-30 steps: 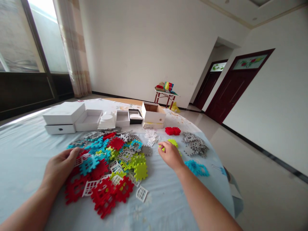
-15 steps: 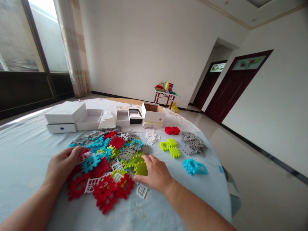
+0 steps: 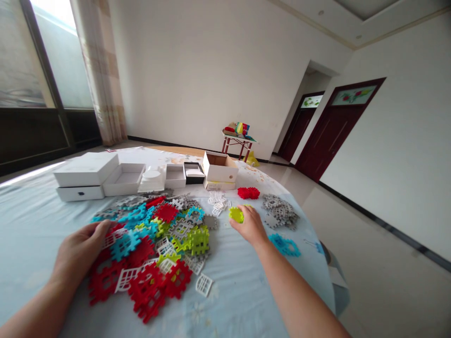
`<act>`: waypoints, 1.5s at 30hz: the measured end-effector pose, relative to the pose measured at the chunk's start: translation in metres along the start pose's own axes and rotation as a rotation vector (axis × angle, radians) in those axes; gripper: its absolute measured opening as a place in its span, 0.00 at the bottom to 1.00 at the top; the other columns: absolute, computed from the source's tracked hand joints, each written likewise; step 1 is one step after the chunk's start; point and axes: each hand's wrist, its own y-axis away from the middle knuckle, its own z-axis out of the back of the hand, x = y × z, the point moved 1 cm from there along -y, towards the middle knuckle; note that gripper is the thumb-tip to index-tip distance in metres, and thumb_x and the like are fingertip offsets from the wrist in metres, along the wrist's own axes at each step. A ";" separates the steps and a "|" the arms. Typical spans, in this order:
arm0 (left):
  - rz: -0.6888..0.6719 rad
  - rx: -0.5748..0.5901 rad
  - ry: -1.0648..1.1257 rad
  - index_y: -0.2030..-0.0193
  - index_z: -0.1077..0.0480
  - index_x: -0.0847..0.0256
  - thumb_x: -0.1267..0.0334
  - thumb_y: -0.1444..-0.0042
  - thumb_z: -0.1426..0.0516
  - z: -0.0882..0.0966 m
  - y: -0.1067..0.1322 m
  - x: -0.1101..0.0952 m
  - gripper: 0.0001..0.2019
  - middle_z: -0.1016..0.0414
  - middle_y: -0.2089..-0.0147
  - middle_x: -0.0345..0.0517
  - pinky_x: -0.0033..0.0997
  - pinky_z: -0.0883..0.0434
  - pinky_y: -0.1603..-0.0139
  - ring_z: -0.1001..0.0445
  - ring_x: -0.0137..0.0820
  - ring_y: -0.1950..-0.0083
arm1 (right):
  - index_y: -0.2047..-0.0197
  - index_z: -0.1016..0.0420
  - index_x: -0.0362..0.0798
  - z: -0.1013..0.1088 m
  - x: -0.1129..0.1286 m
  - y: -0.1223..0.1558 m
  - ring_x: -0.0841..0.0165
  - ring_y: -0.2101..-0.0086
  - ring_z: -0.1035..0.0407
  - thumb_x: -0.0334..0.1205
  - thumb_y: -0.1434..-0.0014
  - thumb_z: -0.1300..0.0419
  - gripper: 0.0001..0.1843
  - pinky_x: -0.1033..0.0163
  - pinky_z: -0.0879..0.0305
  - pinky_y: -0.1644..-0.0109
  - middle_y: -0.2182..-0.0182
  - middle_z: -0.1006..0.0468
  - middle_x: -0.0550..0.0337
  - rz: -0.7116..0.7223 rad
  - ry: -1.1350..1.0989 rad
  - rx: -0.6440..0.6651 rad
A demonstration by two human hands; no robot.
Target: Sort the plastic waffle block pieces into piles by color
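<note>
A mixed heap of red, blue, green, grey and white waffle tiles (image 3: 155, 244) lies on the pale blue tablecloth (image 3: 31, 220). My left hand (image 3: 79, 251) rests on the heap's left edge, fingers curled over red and white tiles. My right hand (image 3: 248, 224) is out to the right of the heap, fingers closed on a green tile (image 3: 236, 214) over the spot where the green tiles lie. Around it lie sorted groups: white tiles (image 3: 218, 201), red tiles (image 3: 248, 192), grey tiles (image 3: 280, 211) and blue tiles (image 3: 284, 245).
White boxes (image 3: 86, 176) and open trays (image 3: 124, 178) line the table's far side, with a cardboard-lined box (image 3: 220, 168). The table's round edge drops off at right. A small red-legged table (image 3: 237, 138) with coloured things stands by the far wall near dark doors (image 3: 329, 131).
My right hand took a green tile from the heap's right side and carried it to the green group. The left hand stayed on the heap. The camera shifted slightly.
</note>
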 end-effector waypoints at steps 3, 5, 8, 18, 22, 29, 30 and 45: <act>-0.002 0.001 -0.009 0.60 0.27 0.60 0.47 0.55 0.50 0.000 -0.001 0.000 0.23 0.25 0.74 0.41 0.26 0.36 0.71 0.29 0.35 0.67 | 0.54 0.31 0.46 -0.003 -0.020 -0.014 0.60 0.57 0.36 0.48 0.52 0.41 0.23 0.57 0.43 0.52 0.60 0.28 0.50 -0.097 0.131 0.007; -0.002 -0.002 -0.004 0.59 0.27 0.60 0.46 0.55 0.49 0.000 -0.001 0.000 0.23 0.25 0.74 0.41 0.27 0.36 0.71 0.29 0.36 0.66 | 0.54 0.31 0.47 -0.005 -0.026 -0.019 0.59 0.57 0.36 0.49 0.52 0.41 0.24 0.57 0.43 0.53 0.60 0.28 0.50 -0.142 0.186 0.049; -0.006 -0.003 0.003 0.59 0.27 0.60 0.47 0.54 0.50 0.000 0.000 0.000 0.23 0.25 0.73 0.42 0.27 0.36 0.71 0.29 0.35 0.67 | 0.52 0.31 0.46 -0.007 -0.025 -0.021 0.57 0.56 0.37 0.50 0.53 0.40 0.26 0.55 0.44 0.53 0.59 0.28 0.48 -0.158 0.210 0.068; -0.029 -0.014 -0.023 0.58 0.27 0.61 0.47 0.53 0.50 -0.001 -0.001 0.003 0.23 0.26 0.74 0.40 0.25 0.37 0.72 0.30 0.33 0.69 | 0.54 0.31 0.49 -0.003 0.048 0.012 0.65 0.55 0.37 0.38 0.48 0.42 0.17 0.59 0.43 0.49 0.57 0.28 0.55 0.318 -0.301 0.166; -0.013 -0.015 0.006 0.57 0.27 0.62 0.46 0.54 0.49 0.000 0.001 0.001 0.25 0.26 0.76 0.40 0.25 0.37 0.72 0.30 0.33 0.70 | 0.49 0.34 0.50 -0.010 0.065 0.024 0.64 0.53 0.38 0.42 0.51 0.39 0.24 0.57 0.45 0.48 0.54 0.30 0.55 0.363 -0.333 0.299; -0.051 -0.026 -0.010 0.59 0.26 0.62 0.48 0.54 0.49 0.000 0.000 0.000 0.23 0.26 0.74 0.41 0.25 0.37 0.71 0.30 0.33 0.68 | 0.50 0.35 0.50 -0.019 0.065 0.030 0.61 0.53 0.40 0.44 0.57 0.34 0.30 0.55 0.47 0.49 0.53 0.31 0.56 0.383 -0.269 0.342; -0.048 -0.029 -0.015 0.59 0.26 0.62 0.48 0.54 0.49 0.000 -0.001 0.000 0.23 0.26 0.74 0.41 0.25 0.37 0.71 0.30 0.33 0.68 | 0.51 0.35 0.49 -0.019 0.066 0.030 0.61 0.53 0.39 0.44 0.58 0.33 0.30 0.55 0.47 0.49 0.54 0.31 0.56 0.384 -0.272 0.333; -0.030 -0.024 -0.007 0.58 0.27 0.62 0.46 0.54 0.50 -0.002 -0.001 0.003 0.25 0.28 0.78 0.40 0.25 0.37 0.74 0.31 0.32 0.72 | 0.59 0.29 0.47 -0.002 0.052 0.033 0.72 0.70 0.34 0.38 0.45 0.45 0.11 0.68 0.37 0.66 0.70 0.27 0.62 0.107 -0.646 0.484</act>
